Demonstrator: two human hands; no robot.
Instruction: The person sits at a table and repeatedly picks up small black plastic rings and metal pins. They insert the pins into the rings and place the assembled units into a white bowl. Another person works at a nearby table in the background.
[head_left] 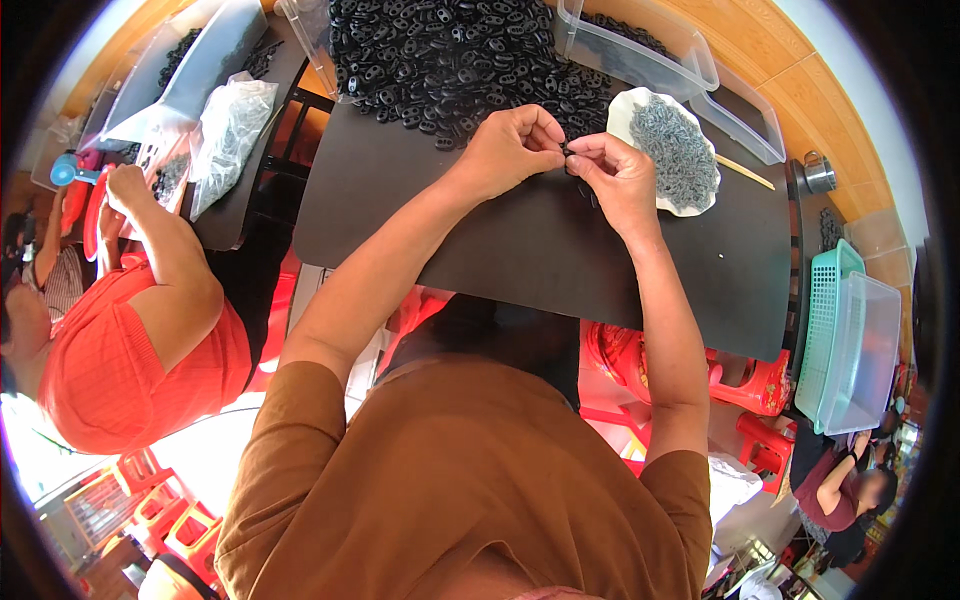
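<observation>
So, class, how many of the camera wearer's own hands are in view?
2: the left hand, near the heap of black pieces, and the right hand, beside the white dish, both pinching a small black piece. Neither is hidden.

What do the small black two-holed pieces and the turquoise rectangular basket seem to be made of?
Small black two-holed pieces: probably glossy plastic, given bright highlights and similar shapes; coated metal is possible. Turquoise rectangular basket: likely smooth plastic, evenly coloured with regular openings.

bright overall | glare: lower-left floor (222, 432) blown white | fisheye bending toward edges | black corners
</observation>
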